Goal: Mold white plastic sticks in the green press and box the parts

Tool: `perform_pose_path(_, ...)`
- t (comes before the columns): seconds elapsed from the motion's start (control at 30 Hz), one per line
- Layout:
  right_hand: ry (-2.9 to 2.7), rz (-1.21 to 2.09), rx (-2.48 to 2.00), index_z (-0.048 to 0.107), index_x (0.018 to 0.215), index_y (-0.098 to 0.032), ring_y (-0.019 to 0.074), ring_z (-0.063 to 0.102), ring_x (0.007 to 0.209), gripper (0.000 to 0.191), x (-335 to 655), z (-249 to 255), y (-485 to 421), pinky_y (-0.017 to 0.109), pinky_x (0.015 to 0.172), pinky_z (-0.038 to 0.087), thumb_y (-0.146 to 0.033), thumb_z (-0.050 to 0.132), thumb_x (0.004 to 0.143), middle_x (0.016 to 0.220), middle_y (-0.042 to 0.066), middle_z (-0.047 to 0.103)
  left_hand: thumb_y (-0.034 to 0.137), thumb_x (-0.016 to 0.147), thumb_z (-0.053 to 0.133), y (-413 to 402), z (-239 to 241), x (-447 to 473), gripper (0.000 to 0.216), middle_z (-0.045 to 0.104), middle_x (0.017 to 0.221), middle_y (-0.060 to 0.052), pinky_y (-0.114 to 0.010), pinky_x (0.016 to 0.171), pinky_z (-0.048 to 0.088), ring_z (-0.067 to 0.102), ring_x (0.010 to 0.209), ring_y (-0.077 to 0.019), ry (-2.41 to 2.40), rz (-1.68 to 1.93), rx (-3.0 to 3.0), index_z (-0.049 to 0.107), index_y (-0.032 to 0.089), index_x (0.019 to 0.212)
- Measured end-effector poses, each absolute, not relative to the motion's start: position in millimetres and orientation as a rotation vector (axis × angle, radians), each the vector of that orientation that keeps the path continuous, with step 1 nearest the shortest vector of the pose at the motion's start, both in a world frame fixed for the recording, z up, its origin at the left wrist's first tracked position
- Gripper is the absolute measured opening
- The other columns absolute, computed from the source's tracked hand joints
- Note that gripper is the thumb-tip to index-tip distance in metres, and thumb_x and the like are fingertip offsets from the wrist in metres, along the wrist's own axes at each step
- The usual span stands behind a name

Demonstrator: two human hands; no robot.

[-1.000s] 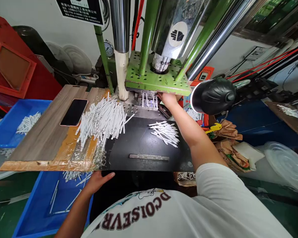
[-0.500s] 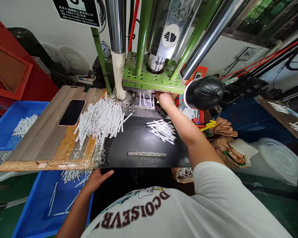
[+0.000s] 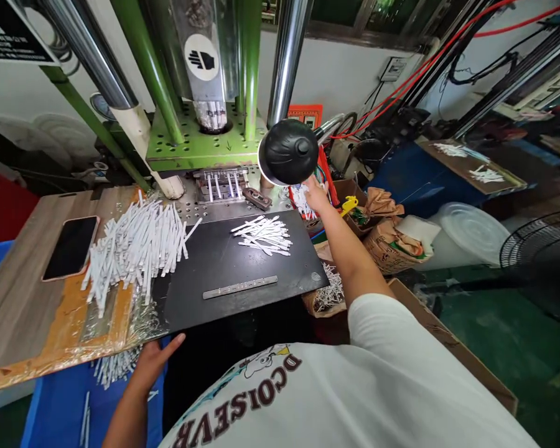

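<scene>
Two bare hands are at a green vertical press. The left hand is open and released, with spread fingers, and it holds nothing. It is just below the front edge of a wooden board, near the loose white plastic strips above a blue plastic crate. The right hand reaches to about two o'clock from the black work plate, just beside a black lamp shade and near a small bunch of white strips. I cannot tell if this hand grasps anything.

A large heap of white strips lies on the board at nine o'clock from the plate, beside a black smartphone. A smaller heap of strips lies on the plate, and a slotted steel bar lies nearer its front edge. At twelve o'clock, a metal mould with white strips in its slots sits under the green press platen. Brown paper sacks stand at three o'clock.
</scene>
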State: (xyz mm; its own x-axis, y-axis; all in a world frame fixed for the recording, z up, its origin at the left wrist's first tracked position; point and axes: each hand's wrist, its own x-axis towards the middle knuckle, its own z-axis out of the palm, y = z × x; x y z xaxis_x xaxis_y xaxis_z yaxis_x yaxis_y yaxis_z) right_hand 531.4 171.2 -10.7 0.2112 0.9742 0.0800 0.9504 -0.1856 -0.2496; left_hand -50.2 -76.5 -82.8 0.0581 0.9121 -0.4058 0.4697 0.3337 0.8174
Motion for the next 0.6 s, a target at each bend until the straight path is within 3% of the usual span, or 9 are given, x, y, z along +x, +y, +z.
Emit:
perform_pose_path(0.13,-1.804,0.111,-2.232,0.021,0.178,-0.01,0.0272,0.017,0.173,0.08,525,-22,200,0.071,0.135,0.0,-0.013,0.034,0.099,0.168,0.021,0.053,0.1,0.064,0.071,-78,-81,-47,0.111,0.079,0.133,-0.017,-0.057,0.14,0.021,0.057,0.151,-0.0431,1.607,0.544,1.291,0.071,0.021,0.142)
perform_pose_path(0.33,-1.725,0.156,-2.293,0.015,0.179,-0.013,0.0317,0.02,0.172,0.082,549,-26,207,0.08,0.13,-0.003,-0.01,0.035,0.1,0.164,0.019,0.059,0.096,0.066,0.073,-79,-78,-45,0.101,0.079,0.131,-0.017,-0.058,0.14,0.022,0.054,0.153,-0.043,1.596,0.555,1.284,0.073,0.024,0.137)
perform_pose_path(0.5,-2.135,0.051,-2.313,0.028,0.176,-0.008,0.0327,0.021,0.172,0.08,547,-5,216,0.071,0.133,-0.014,-0.009,0.042,0.098,0.17,0.022,0.051,0.095,0.06,0.077,-77,-69,-35,0.107,0.077,0.137,-0.017,-0.058,0.141,0.016,0.047,0.159,-0.0433,1.629,0.63,1.249,0.071,0.021,0.137)
perform_pose_path(0.6,-2.202,0.117,-2.351,0.028,0.176,-0.004,0.0327,0.02,0.172,0.082,532,14,224,0.068,0.134,-0.014,-0.008,0.046,0.096,0.17,0.023,0.05,0.09,0.055,0.082,-78,-63,-28,0.104,0.077,0.135,-0.017,-0.059,0.14,0.015,0.046,0.159,-0.0457,1.627,0.708,1.205,0.073,0.022,0.133)
